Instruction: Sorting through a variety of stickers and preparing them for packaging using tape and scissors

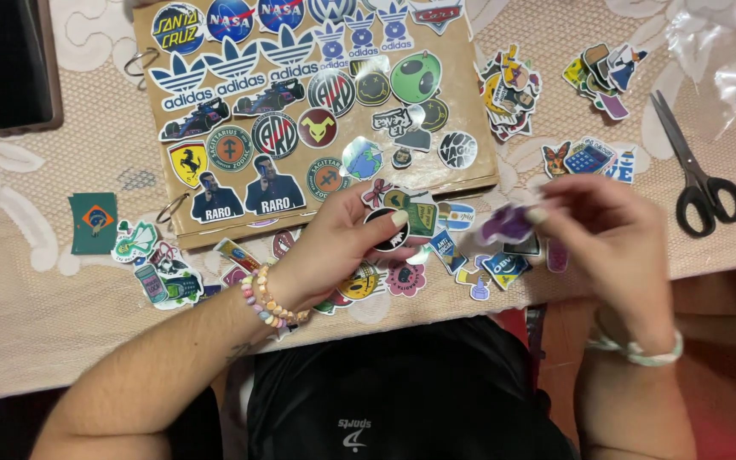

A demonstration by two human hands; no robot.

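Two hands are busy over a tabletop (19, 324) with a lacy cloth. Left hand (334, 247) rests on a small heap of stickers (402, 234), and its fingers (385, 223) press down on a round black one. Right hand (615, 238) is blurry, but its fingers (540, 215) pinch a little purple sticker (504, 226), lifted just above the heap near the front edge of the tabletop. That sticker looks very light and thin, and I think it will bend easily and could tear or stick to skin, so it is best held by its edge with two fingertips. Behind the hands lies a brown cardboard cover (317, 102) with ring binders, already full of many stickers. More little piles of stickers (508, 94) sit to the right. Black scissors (696, 175) lie closed farther right. A dark phone (14, 64) lies at the far left
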